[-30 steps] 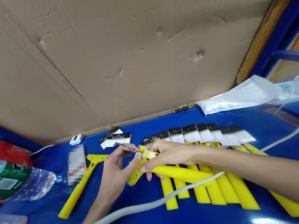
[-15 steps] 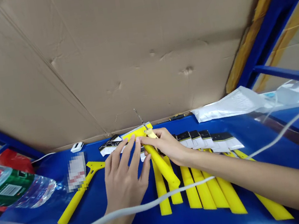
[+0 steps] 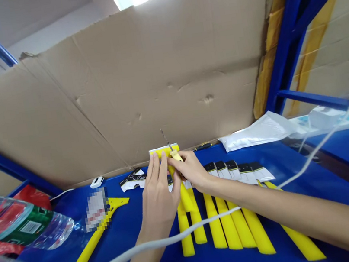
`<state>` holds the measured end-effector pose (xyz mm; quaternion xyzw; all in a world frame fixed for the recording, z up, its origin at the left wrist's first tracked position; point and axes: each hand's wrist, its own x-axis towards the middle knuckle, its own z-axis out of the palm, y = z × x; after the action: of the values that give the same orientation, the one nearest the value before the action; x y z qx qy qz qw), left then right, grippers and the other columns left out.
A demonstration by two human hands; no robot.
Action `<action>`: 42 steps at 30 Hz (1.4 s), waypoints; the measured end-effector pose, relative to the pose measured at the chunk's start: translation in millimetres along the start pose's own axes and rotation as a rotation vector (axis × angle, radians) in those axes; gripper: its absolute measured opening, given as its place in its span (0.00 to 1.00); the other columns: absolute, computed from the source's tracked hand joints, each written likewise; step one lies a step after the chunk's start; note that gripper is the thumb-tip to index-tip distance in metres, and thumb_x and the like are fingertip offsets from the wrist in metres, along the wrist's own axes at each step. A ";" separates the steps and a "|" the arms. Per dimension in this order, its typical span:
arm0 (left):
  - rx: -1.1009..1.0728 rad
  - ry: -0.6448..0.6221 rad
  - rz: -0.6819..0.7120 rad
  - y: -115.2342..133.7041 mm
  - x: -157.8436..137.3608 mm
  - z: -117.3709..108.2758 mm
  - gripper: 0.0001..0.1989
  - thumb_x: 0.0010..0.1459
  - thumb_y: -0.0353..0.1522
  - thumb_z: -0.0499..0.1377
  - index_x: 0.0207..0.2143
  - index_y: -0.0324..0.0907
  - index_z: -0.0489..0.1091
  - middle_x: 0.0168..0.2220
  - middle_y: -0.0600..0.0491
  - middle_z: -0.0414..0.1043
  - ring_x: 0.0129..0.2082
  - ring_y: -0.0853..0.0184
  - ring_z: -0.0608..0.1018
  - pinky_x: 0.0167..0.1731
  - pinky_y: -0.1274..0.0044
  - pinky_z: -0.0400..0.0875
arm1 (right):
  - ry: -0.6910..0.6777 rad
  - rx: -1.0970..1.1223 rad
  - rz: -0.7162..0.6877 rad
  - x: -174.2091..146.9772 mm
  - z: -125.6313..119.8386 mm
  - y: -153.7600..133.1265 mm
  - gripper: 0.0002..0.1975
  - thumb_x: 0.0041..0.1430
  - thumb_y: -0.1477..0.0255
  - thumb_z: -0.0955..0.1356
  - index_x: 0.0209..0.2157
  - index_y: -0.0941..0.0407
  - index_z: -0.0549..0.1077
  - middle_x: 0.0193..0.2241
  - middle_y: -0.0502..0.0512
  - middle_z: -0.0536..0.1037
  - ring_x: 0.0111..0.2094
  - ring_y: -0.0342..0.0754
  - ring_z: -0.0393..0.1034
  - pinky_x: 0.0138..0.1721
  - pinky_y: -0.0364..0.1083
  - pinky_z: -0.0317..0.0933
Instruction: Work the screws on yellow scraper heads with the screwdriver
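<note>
A yellow scraper (image 3: 185, 197) has its wide head turned away from me and its handle toward me. My left hand (image 3: 161, 194) grips it, with long fingers laid over the head and the thumb beside the handle. My right hand (image 3: 191, 170) is closed around a screwdriver (image 3: 175, 155) with a pale yellow handle, close against the scraper's head. Its thin metal shaft points up and away. Right of the hands lie several more yellow scrapers (image 3: 230, 223), their heads covered by black-and-white card sleeves. One bare-headed scraper (image 3: 93, 246) lies to the left.
A white cable (image 3: 165, 242) crosses in front of my forearms. Plastic bottles (image 3: 31, 224) stand at the left on the blue surface (image 3: 122, 261). Along the cardboard wall (image 3: 161, 85) are loose card sleeves (image 3: 132, 181), a black-and-yellow screwdriver (image 3: 203, 146) and a white bag (image 3: 256, 131).
The camera view has tilted up. My left hand has drawn closer to my right, and the scraper's handle now points more straight toward me. The screwdriver stays in my right hand.
</note>
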<state>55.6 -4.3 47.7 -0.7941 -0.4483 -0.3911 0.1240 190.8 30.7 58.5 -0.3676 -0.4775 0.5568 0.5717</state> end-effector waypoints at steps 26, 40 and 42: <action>-0.287 -0.047 -0.132 -22.8 7.9 -15.9 0.21 0.71 0.31 0.57 0.64 0.45 0.69 0.72 0.39 0.64 0.66 0.51 0.75 0.56 0.63 0.82 | -0.517 -0.437 -0.132 8.5 -21.5 -36.7 0.03 0.57 0.75 0.66 0.30 0.54 0.70 0.21 0.44 0.70 0.21 0.42 0.61 0.24 0.43 0.55; -1.732 -0.355 -0.806 -30.2 -11.1 -35.1 0.21 0.64 0.36 0.66 0.55 0.59 0.63 0.41 0.61 0.71 0.13 0.83 0.54 0.06 0.91 0.52 | -0.500 -1.140 -0.493 1.1 -42.7 -166.7 0.07 0.58 0.68 0.79 0.31 0.54 0.81 0.27 0.49 0.79 0.27 0.44 0.65 0.31 0.47 0.47; -1.784 -0.371 -0.784 -31.5 -15.1 -34.9 0.22 0.63 0.36 0.67 0.56 0.61 0.64 0.44 0.60 0.71 0.13 0.85 0.53 0.05 0.90 0.51 | -0.553 -1.082 -0.487 -0.1 -35.5 -163.9 0.06 0.57 0.71 0.78 0.30 0.54 0.80 0.27 0.49 0.79 0.28 0.45 0.65 0.31 0.48 0.47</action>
<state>8.0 -14.9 55.0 -0.4407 -0.2331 -0.4680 -0.7297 271.6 16.6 204.8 -0.3279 -0.8893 0.1664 0.2721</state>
